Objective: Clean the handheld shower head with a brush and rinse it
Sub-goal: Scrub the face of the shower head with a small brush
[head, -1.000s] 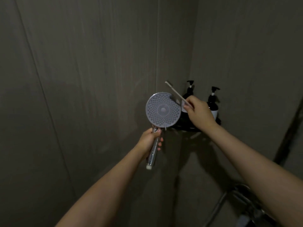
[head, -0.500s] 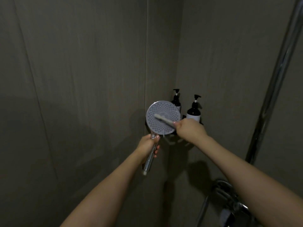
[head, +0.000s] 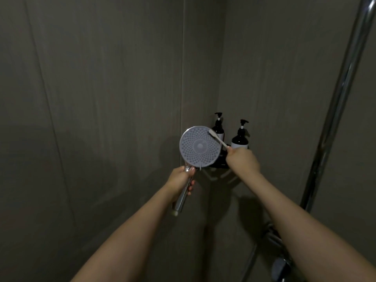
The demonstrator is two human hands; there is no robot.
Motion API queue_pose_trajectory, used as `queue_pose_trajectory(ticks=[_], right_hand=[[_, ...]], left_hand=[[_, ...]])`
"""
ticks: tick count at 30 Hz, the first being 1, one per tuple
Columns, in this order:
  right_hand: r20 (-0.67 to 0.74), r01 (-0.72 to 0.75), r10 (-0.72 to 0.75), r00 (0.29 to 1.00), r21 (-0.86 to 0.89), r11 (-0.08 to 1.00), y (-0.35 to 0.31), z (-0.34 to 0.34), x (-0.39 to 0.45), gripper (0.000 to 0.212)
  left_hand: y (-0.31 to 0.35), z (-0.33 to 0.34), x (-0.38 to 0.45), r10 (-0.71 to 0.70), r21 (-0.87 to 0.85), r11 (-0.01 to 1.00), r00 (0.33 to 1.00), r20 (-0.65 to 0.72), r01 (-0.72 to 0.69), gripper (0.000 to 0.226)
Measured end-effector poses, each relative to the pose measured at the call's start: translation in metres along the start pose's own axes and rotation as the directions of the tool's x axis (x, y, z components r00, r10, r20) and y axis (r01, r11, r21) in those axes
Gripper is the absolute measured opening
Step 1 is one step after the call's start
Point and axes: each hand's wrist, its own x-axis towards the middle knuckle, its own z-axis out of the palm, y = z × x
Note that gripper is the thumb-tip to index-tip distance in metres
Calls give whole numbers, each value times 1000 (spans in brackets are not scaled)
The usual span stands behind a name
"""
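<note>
Now Brushing the Shower Head's Upper Right Edge

Two dark pump bottles [head: 240, 139] stand on a black corner shelf [head: 220, 162], far right of the shower head [head: 200, 149]. Left hand [head: 180, 180] grips its chrome handle, face toward the camera. Right hand [head: 242, 159] pinches the brush [head: 217, 139], bristles against the face's upper right.

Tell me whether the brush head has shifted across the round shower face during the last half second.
Yes. The slim white brush moved from the round grey shower face's centre toward its upper right edge.
</note>
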Motion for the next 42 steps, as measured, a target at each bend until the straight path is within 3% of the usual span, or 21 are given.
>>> queue_pose_trajectory(ticks=[4,8,13,17,26,30,32,35,40,42], right_hand=[[78,85,-80,994,-64,994,9,22,-13,45],[8,-29,29,1000,78,997,12,13,-5,45],[117,93,-91,989,-10,996,3,26,-12,42],[-15,-14,17,1000,146,989,5,12,-5,45],[-106,-29,56,993,240,970,20,9,-13,44],[70,-3,0,998,53,999,26,27,-23,43],[56,2,-3,998,17,1000,26,24,-22,42],[-3,-35,36,999,99,994,22,5,-14,39],[136,142,-125,983,-130,981,9,22,-33,42],[130,140,-123,984,-125,982,10,22,-29,41]], left_hand=[[0,-3,0,8,-34,999,1000,-19,-9,21],[3,-5,-2,10,-21,1000,1000,-19,-11,21],[6,2,-5,9,-52,999,1000,15,-9,18],[8,4,-7,10,-38,999,999,41,-8,16],[11,11,-7,11,-13,1000,998,59,-10,15],[4,7,-5,-24,-67,997,999,22,26,21],[0,4,-5,-38,-66,997,999,22,40,22],[0,4,-6,-42,-53,998,999,33,44,22],[4,12,-4,-40,-47,998,998,42,42,20],[3,12,-5,-35,-38,999,998,47,37,20]])
